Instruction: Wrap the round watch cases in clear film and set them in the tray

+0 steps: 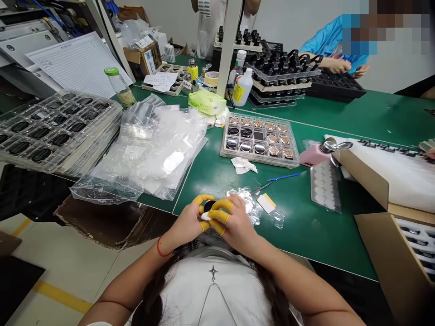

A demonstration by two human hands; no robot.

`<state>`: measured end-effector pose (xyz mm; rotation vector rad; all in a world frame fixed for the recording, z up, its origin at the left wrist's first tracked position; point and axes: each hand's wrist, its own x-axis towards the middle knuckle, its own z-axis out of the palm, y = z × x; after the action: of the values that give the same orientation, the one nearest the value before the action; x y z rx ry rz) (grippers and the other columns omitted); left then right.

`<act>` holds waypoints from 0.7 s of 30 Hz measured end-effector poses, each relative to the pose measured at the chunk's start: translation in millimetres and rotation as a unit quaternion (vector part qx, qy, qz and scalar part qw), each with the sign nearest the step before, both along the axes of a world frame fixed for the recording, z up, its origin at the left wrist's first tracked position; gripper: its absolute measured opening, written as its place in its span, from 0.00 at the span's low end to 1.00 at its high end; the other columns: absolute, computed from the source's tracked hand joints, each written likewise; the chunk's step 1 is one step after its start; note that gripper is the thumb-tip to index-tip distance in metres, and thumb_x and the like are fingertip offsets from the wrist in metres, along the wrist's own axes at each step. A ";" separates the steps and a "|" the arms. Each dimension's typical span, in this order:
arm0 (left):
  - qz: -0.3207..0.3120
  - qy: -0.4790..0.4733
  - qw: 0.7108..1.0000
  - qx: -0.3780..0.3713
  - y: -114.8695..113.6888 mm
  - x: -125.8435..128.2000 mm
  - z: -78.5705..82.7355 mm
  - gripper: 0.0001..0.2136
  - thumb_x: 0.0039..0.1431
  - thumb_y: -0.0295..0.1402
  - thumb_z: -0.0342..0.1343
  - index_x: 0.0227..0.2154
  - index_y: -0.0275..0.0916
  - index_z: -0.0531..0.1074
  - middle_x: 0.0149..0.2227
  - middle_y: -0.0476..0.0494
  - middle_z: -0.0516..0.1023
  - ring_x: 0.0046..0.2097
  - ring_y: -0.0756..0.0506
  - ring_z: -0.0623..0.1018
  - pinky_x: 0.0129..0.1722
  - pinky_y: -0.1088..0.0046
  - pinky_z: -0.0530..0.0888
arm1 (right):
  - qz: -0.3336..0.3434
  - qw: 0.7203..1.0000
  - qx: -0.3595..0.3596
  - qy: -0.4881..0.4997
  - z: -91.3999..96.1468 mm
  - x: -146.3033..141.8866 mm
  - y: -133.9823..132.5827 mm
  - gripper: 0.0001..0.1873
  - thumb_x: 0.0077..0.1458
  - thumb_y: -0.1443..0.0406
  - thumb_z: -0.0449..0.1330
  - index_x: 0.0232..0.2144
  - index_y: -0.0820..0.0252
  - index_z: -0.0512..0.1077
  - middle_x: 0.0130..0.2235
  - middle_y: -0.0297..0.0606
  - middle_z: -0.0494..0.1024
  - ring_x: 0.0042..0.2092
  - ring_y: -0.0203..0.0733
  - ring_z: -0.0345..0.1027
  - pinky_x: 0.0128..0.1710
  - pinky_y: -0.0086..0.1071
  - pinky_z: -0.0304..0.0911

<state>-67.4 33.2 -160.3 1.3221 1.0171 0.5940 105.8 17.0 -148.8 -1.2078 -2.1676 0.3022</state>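
Observation:
My left hand [186,222] is closed around a round black watch face [209,205], holding it at the near edge of the green table. My right hand [239,222] pinches a small white wipe [205,216] against the watch face's lower side. Yellow finger cots cover fingertips on both hands and partly hide the watch face. Just beyond my right hand lie crumpled clear film [252,206], tweezers [263,188] and a blue stick [283,177]. A small white-and-yellow card [266,203] rests beside the film.
A clear tray of watch parts [222,151] sits ahead. Stacked trays [115,118] and plastic bags [159,154] fill the left. To the right are a pink bottle [314,155] and an open cardboard box [370,226]. Behind stands a white bottle [243,88]; a co-worker's hands [340,66] are at far right.

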 end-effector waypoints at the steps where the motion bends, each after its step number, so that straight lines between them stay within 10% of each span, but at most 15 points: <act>1: -0.009 0.022 0.999 0.028 0.6 1.5 1.5 0.23 0.48 0.28 0.59 0.49 0.39 0.62 0.33 0.49 0.77 0.32 0.49 0.77 0.31 0.75 0.71 | 0.015 1.000 0.015 0.006 -0.3 -4.3 -3.3 0.08 0.58 0.66 0.55 0.35 0.48 0.73 0.36 0.34 0.75 0.40 0.42 0.62 0.50 0.44 0.52; 16: 0.046 -0.083 0.995 -0.032 -2.0 9.8 4.6 0.22 0.51 0.34 0.61 0.48 0.39 0.61 0.39 0.43 0.80 0.43 0.43 0.80 0.49 0.64 0.73 | -0.213 0.974 -0.042 0.059 -5.1 24.0 20.9 0.10 0.58 0.61 0.54 0.41 0.56 0.70 0.40 0.41 0.74 0.43 0.47 0.61 0.43 0.42 0.56; 21: 0.074 -0.075 0.994 -0.036 2.1 10.4 7.1 0.24 0.49 0.34 0.62 0.48 0.39 0.61 0.37 0.44 0.80 0.41 0.43 0.80 0.47 0.64 0.74 | -0.146 0.986 -0.052 0.060 7.0 28.7 11.6 0.09 0.59 0.64 0.53 0.40 0.54 0.72 0.40 0.39 0.74 0.43 0.45 0.62 0.43 0.40 0.58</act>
<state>-57.0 35.3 -153.2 1.1287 1.0084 0.7504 134.5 28.6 -141.8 -1.5041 -1.8609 0.3566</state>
